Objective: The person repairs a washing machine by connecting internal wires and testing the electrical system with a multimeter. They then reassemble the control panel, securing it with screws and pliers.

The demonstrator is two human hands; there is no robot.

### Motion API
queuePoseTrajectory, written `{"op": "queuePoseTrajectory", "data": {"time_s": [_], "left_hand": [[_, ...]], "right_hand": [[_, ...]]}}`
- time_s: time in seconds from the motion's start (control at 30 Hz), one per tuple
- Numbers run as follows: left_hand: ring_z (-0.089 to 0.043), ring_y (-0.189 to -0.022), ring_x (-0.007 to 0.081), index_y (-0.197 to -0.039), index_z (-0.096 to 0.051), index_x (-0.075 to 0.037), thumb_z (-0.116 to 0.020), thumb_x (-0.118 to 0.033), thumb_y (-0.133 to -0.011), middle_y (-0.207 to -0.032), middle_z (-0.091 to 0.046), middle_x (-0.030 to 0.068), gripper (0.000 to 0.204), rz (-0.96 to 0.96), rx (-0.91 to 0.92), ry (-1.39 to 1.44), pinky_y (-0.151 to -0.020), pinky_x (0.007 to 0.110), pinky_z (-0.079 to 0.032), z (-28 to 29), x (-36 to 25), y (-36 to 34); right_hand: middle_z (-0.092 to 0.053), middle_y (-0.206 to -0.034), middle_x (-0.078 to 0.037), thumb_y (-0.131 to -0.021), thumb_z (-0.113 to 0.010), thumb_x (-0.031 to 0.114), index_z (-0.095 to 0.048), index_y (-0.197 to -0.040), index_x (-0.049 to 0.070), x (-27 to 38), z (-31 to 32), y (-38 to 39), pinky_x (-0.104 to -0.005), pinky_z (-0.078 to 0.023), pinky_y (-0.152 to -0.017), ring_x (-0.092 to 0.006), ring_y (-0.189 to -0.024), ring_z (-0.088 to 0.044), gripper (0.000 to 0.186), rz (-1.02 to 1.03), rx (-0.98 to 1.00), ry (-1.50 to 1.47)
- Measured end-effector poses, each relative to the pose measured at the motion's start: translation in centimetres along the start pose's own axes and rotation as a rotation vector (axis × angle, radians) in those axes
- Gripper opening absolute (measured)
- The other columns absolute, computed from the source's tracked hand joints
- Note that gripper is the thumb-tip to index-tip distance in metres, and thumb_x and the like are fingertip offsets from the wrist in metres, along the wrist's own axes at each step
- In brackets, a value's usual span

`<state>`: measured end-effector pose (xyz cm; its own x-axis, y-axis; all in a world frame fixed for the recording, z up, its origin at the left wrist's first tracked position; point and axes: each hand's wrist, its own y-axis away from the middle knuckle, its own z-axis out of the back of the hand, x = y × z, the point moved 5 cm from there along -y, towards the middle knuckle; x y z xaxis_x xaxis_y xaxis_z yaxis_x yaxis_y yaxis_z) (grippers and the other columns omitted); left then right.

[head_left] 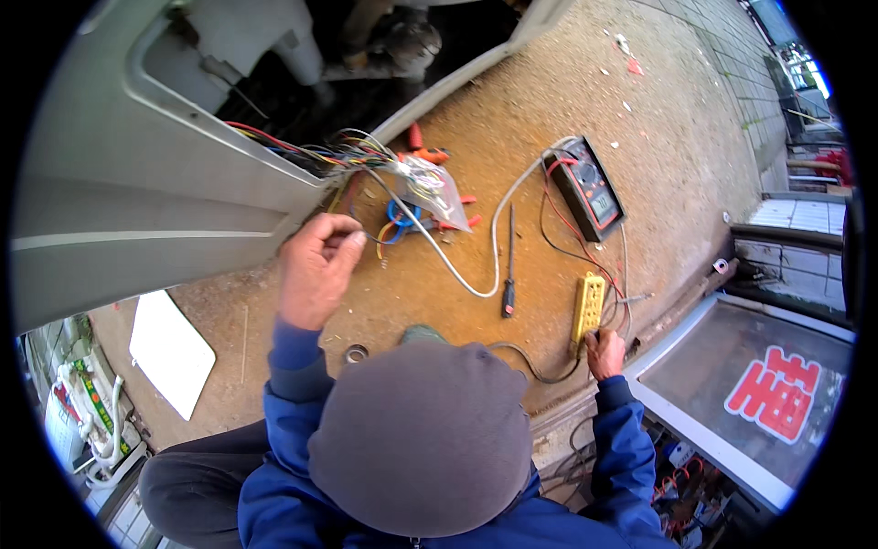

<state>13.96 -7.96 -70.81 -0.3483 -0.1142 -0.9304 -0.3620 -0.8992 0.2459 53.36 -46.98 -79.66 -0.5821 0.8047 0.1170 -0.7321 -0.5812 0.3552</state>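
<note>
A grey housing (174,220) stands open. A framed panel (686,375) bears red writing; a multimeter (581,197) shows unclear digits. The left hand (320,265) pinches, the right hand (605,355) curls at a yellow power strip (587,306), hold unclear; pinched near the housing is a dark wire (376,240).

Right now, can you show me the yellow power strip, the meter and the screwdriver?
Yellow power strip (588,306): head view, socketed face.
Meter (590,188): head view, middle of its front.
Screwdriver (508,298): head view, dark handle.

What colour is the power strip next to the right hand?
Yellow. The power strip shows best in the head view.
</note>
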Motion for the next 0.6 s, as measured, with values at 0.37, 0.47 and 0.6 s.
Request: {"op": "queuePoseTrajectory", "data": {"time_s": [0.37,0.47,0.6], "left_hand": [[-0.06,-0.076,0.0072,-0.103,-0.068,0.001,-0.072,-0.009,-0.096,-0.088,-0.067,0.0022,0.013,-0.095,-0.082,-0.003,-0.071,0.024,-0.052,1.7,-3.6,1.4],[-0.061,-0.073,0.0115,-0.097,-0.068,0.001,-0.075,-0.008,-0.092,-0.084,-0.067,0.0042,0.013,-0.244,-0.091,-0.006,-0.069,0.027,-0.051,3.4,-7.3,2.6],[-0.059,-0.067,0.0162,-0.087,-0.067,0.001,-0.077,-0.021,-0.092,-0.079,-0.067,0.0078,0.024,-0.594,-0.207,0.305,-0.064,0.03,-0.048,6.4,-13.2,5.6]], "right_hand": [[-0.069,-0.087,-0.03,-0.094,-0.067,0.02,-0.063,-0.093,-0.002,0.7,-2.2,1.2,-0.0583,-0.051,-0.073,-0.0503,-0.082,-0.066,0.023,0.07,-0.078,0.066],[-0.069,-0.086,-0.03,-0.093,-0.068,0.021,-0.065,-0.092,-0.003,1.1,-1.8,1.0,-0.0575,-0.053,-0.073,-0.0498,-0.082,-0.067,0.024,0.041,-0.043,0.089],[-0.069,-0.08,-0.03,-0.091,-0.072,0.023,-0.068,-0.084,-0.004,-0.4,-1.3,0.4,-0.0562,-0.054,-0.072,-0.0494,-0.078,-0.068,0.029,0.11,-0.01,0.133]]}}
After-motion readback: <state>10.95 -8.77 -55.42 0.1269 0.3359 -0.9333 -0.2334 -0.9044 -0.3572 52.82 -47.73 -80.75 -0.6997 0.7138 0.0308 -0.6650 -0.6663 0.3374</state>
